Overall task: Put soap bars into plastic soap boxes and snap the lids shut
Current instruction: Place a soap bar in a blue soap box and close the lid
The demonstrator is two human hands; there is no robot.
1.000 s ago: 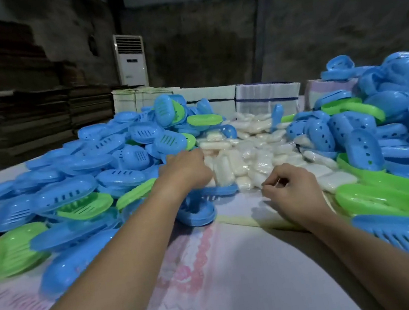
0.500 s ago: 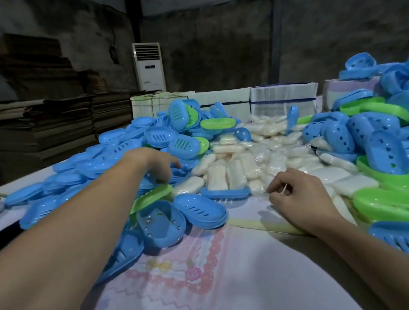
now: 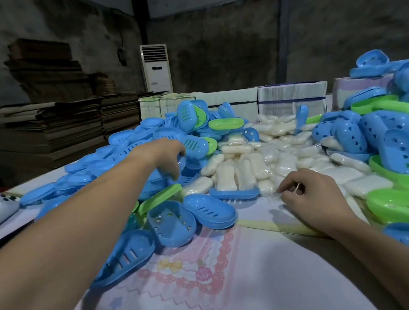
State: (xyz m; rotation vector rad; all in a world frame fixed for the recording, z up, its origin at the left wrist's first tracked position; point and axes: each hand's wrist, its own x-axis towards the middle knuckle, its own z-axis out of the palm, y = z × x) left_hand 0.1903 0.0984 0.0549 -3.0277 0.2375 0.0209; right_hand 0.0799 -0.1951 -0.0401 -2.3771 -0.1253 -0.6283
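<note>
Two hands, way too many parts to count: dozens of blue and green soap boxes (image 3: 160, 145), one big heap of wrapped soap bars (image 3: 264, 162). My left hand (image 3: 164, 152) reaches into the box pile at 11 o'clock, its grip hidden, can't tell. My right hand (image 3: 305, 196) pinches a wrapper edge; nearest bars lie lengthwise toward 12.

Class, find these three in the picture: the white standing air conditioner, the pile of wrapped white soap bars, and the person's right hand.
white standing air conditioner (image 3: 155, 67), head view, middle of its front panel.
pile of wrapped white soap bars (image 3: 271, 156), head view, on a bar near the heap's middle.
right hand (image 3: 307, 193), head view, back of the hand.
</note>
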